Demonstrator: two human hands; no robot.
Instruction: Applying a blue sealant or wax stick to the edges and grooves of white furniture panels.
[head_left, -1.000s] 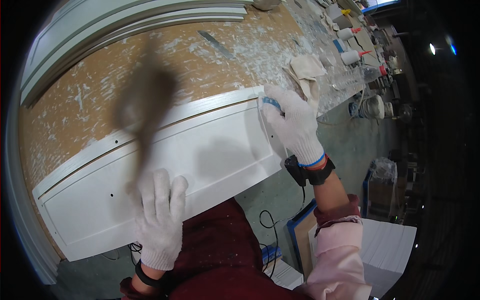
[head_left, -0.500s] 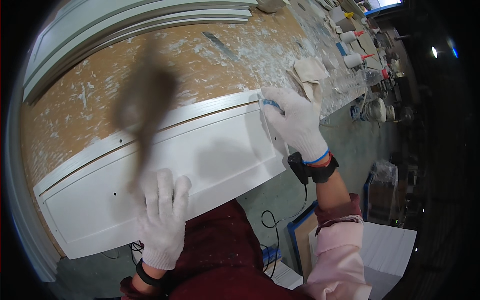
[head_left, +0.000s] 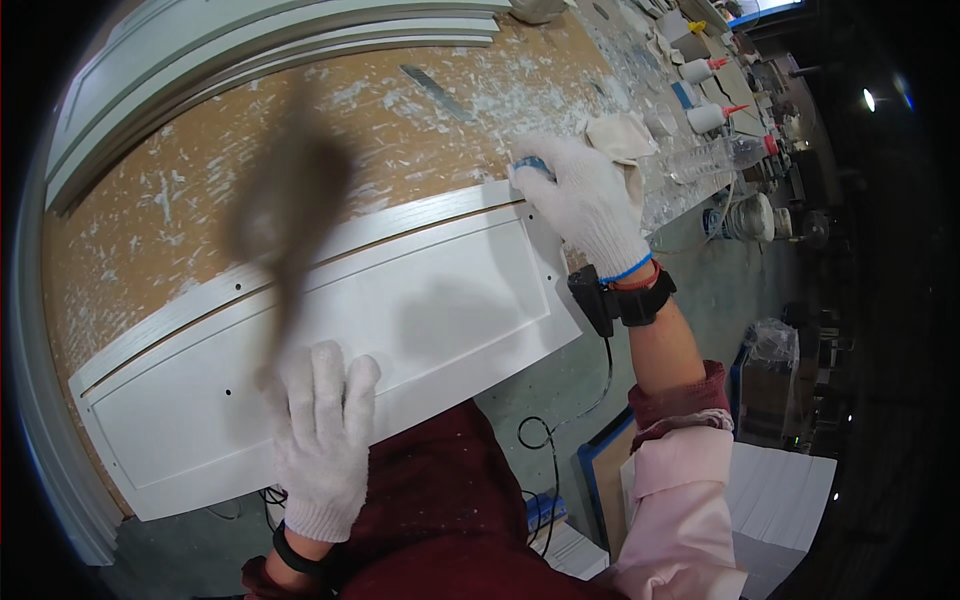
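Note:
A white framed panel (head_left: 420, 320) with small dark holes lies along the near edge of the workbench. My left hand (head_left: 325, 430), in a white knit glove, rests on the panel's near left part with its fingers stretched out. At the panel's far right corner, my gloved right hand (head_left: 585, 195) is closed around a small blue-edged piece (head_left: 530, 163). Most of that piece is hidden by the fingers, so its kind cannot be told. A dark blurred smear covers part of the panel and bench left of centre.
White scrapings cover the brown bench top (head_left: 440, 140). Stacked white panels (head_left: 250, 50) lie at the far left. To the right are a beige cloth (head_left: 618, 137), a clear plastic bottle (head_left: 715, 158) and red-tipped squeeze bottles (head_left: 708, 118). A black cable (head_left: 553, 455) hangs below.
My right hand has moved farther away and slightly left, from the panel's right end to its far right corner. My left hand has stayed nearly in place.

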